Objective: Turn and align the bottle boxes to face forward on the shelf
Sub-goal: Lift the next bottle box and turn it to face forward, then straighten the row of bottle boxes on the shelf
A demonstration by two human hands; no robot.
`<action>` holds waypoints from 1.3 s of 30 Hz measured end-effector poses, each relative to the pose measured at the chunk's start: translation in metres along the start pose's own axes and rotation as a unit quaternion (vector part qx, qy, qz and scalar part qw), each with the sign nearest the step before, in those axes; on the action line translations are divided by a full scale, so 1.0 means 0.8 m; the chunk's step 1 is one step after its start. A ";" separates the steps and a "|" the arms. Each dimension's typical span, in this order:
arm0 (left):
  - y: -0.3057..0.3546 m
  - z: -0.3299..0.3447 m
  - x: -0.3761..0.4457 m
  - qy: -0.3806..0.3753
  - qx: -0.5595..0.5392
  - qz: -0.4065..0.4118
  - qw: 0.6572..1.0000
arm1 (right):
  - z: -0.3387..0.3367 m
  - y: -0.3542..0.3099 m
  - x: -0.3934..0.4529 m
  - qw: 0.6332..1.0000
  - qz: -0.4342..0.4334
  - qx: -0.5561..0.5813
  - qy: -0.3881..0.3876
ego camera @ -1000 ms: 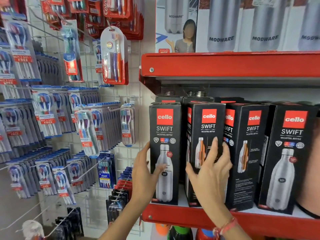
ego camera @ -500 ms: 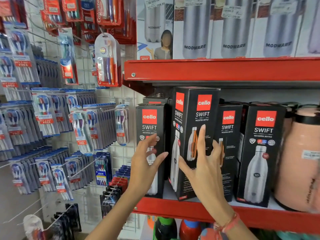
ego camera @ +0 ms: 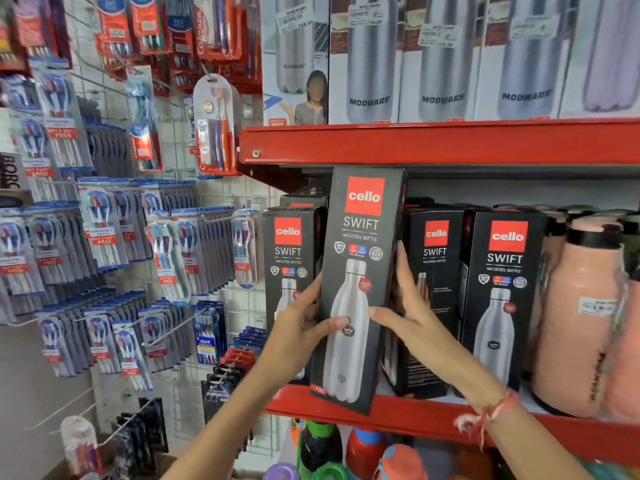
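Observation:
A black Cello Swift bottle box (ego camera: 360,237) is pulled out in front of the row, its printed front facing me and its base overhanging the red shelf edge (ego camera: 433,419). My left hand (ego camera: 298,336) grips its left side, thumb across the front. My right hand (ego camera: 412,323) presses its right side with fingers spread. On the shelf stand three more Swift boxes: the left box (ego camera: 287,244) faces forward, the third box (ego camera: 434,289) is turned partly sideways, and the right box (ego camera: 504,271) faces forward.
Peach flasks (ego camera: 581,317) stand to the right of the boxes. The upper red shelf (ego camera: 433,140) hangs just above the held box and carries Modware boxes (ego camera: 367,64). Toothbrush packs (ego camera: 166,258) on hooks fill the grid wall at left. Coloured bottles (ego camera: 322,448) sit below.
The second box has come forward out of the row and turned so its full front faces me. Both hands now clasp its sides; before, they only rested against the boxes.

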State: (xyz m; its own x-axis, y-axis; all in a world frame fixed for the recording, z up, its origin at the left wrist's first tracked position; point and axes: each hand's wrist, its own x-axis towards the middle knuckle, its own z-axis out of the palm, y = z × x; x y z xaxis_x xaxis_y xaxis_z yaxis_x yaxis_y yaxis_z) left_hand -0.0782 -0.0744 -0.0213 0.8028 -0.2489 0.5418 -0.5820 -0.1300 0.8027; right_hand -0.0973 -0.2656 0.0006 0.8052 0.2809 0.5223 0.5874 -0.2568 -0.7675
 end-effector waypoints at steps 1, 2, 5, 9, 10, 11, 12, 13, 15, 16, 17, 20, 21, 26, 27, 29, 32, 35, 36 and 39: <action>-0.004 0.005 0.003 0.019 0.011 0.009 1.000 | 0.000 0.002 0.008 1.000 0.003 -0.004 -0.003; -0.010 0.009 0.007 0.039 0.026 0.016 0.999 | 0.002 0.006 0.016 1.000 0.004 -0.009 -0.005; -0.028 0.023 0.015 0.077 0.037 0.014 0.996 | 0.006 0.021 0.028 0.999 0.016 -0.040 0.010; -0.057 0.036 0.027 0.110 0.074 0.002 0.991 | 0.015 0.044 0.038 0.995 0.029 -0.084 0.046; -0.062 0.039 0.029 0.113 0.077 -0.003 0.991 | 0.019 0.048 0.039 0.994 0.032 -0.092 0.052; -0.069 0.041 0.030 0.115 0.075 -0.009 0.991 | 0.022 0.052 0.040 0.993 0.035 -0.098 0.057; -0.074 0.042 0.031 0.120 0.076 -0.019 0.990 | 0.027 0.056 0.040 0.993 0.037 -0.099 0.060; -0.079 0.044 0.032 0.128 0.083 -0.030 0.988 | 0.030 0.059 0.040 0.992 0.038 -0.102 0.060; -0.085 0.046 0.032 0.143 0.125 -0.050 0.980 | 0.035 0.064 0.038 0.990 0.032 -0.123 0.061; -0.086 0.048 0.033 0.148 0.157 -0.058 0.975 | 0.036 0.065 0.037 0.988 0.028 -0.136 0.066; -0.084 0.050 0.034 0.149 0.196 -0.064 0.967 | 0.037 0.067 0.037 0.986 0.023 -0.146 0.076; -0.074 0.050 0.037 0.144 0.285 -0.082 0.944 | 0.038 0.068 0.031 0.979 -0.005 -0.162 0.126; -0.068 0.049 0.036 0.143 0.302 -0.088 0.939 | 0.038 0.066 0.025 0.973 -0.021 -0.168 0.157; -0.048 0.033 0.028 0.154 0.483 -0.013 0.862 | 0.011 0.060 0.003 0.863 -0.073 -0.290 0.407; -0.042 0.032 0.025 0.154 0.473 -0.008 0.867 | 0.006 0.064 0.003 0.853 -0.029 -0.306 0.422; -0.033 0.033 0.023 0.167 0.417 0.001 0.893 | 0.001 0.072 0.004 0.850 0.068 -0.339 0.398; -0.022 0.042 0.022 0.188 0.344 0.040 0.919 | 0.004 0.072 0.004 0.872 0.158 -0.341 0.315; -0.014 0.056 0.020 0.174 0.281 0.046 0.943 | -0.002 0.067 0.001 0.895 0.131 -0.297 0.305; -0.012 0.059 0.019 0.169 0.259 0.046 0.950 | -0.007 0.065 -0.001 0.902 0.119 -0.286 0.303; -0.008 0.068 0.020 0.166 0.212 0.046 0.962 | -0.026 0.056 -0.009 0.922 0.066 -0.265 0.273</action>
State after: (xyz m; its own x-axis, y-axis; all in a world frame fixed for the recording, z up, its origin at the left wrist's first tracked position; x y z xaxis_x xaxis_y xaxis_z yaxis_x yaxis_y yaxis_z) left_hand -0.0684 -0.1297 -0.0310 0.7014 0.0340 0.7119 -0.5959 -0.5199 0.6120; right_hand -0.0748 -0.2987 -0.0298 0.7089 -0.2555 0.6574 0.3218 -0.7122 -0.6239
